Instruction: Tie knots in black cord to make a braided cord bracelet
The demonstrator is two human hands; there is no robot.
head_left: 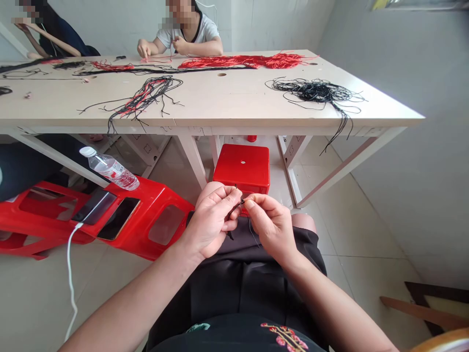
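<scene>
Black cord point(242, 201) sat above the lap point(238, 278); left hand point(214, 210) and right hand point(273, 222), fingers curled nearly closed, pinched it. Probably light, limp, easily tangled: best gripped short, between the fingertips. Beyond stood a red stool point(242, 168); farther, loose black strands point(317, 91) lay on the desk point(220, 105).

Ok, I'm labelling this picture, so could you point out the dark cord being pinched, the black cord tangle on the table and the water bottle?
Dark cord point(242, 201): head view, on its pinched stretch.
Black cord tangle point(317, 91): head view, on its dense middle.
Water bottle point(113, 169): head view, on the middle of its body.
</scene>
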